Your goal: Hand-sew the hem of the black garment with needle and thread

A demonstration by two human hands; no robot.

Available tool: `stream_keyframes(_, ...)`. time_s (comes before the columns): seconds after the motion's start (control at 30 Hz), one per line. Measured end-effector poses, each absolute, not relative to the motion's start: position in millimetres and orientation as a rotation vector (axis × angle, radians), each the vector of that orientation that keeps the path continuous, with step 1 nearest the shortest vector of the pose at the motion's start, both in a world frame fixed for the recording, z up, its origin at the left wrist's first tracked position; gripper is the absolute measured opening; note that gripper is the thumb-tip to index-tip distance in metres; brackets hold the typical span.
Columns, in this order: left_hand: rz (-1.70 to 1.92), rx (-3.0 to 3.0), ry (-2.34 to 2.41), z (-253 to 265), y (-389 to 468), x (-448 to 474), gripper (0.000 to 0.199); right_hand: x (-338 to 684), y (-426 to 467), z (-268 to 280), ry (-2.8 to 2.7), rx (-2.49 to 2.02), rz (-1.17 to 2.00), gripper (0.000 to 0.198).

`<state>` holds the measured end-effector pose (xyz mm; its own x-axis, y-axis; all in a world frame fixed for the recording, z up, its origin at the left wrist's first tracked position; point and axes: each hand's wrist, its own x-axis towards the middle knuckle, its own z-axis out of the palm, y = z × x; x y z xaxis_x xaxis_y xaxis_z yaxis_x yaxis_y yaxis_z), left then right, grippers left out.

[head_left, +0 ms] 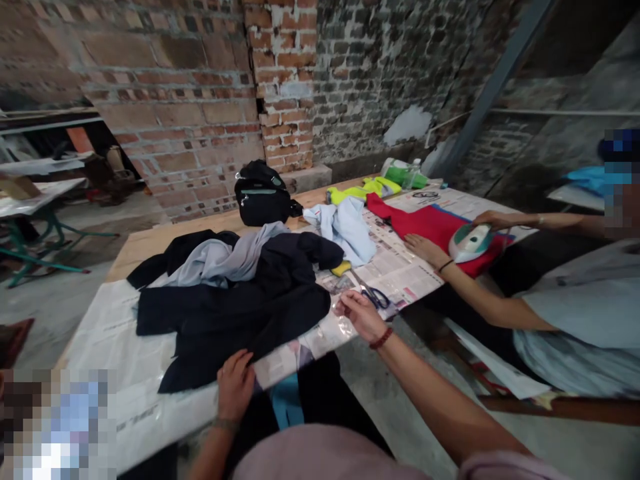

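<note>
A black garment (215, 320) lies spread out in front of me, with a light grey cloth (225, 257) bunched over its far part. My left hand (236, 385) rests at the table's near edge, its fingers laid against the garment's lower edge. Closed in a pinch, my right hand (361, 313) hovers by the garment's right end, above shiny clear plastic; what is between its fingertips, if anything, is too small to make out. Just beyond it lie dark-handled scissors (376, 297) and a small yellow item (342, 268).
Newspaper (400, 267) under clear plastic covers the table. A black bag (263, 193), a pale blue cloth (345, 227) and a hi-vis yellow garment (365, 189) lie farther back. At right, a co-worker presses a red cloth (425, 227) with an iron (470, 241).
</note>
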<state>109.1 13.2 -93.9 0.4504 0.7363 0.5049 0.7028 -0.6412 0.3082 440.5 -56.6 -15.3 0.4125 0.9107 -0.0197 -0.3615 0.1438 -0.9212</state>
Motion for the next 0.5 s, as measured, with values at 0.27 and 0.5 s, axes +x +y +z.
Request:
stream_keyframes(0.27,0.924,2.014,1.084,-6,-62,143,0.024,338,-114,0,-0.884,-1.068,1.241,0.020)
stream_keyframes(0.5,0.730,1.802,1.017,14,-91,149,0.020,303,-124,-6,-1.006,-1.142,1.344,0.020)
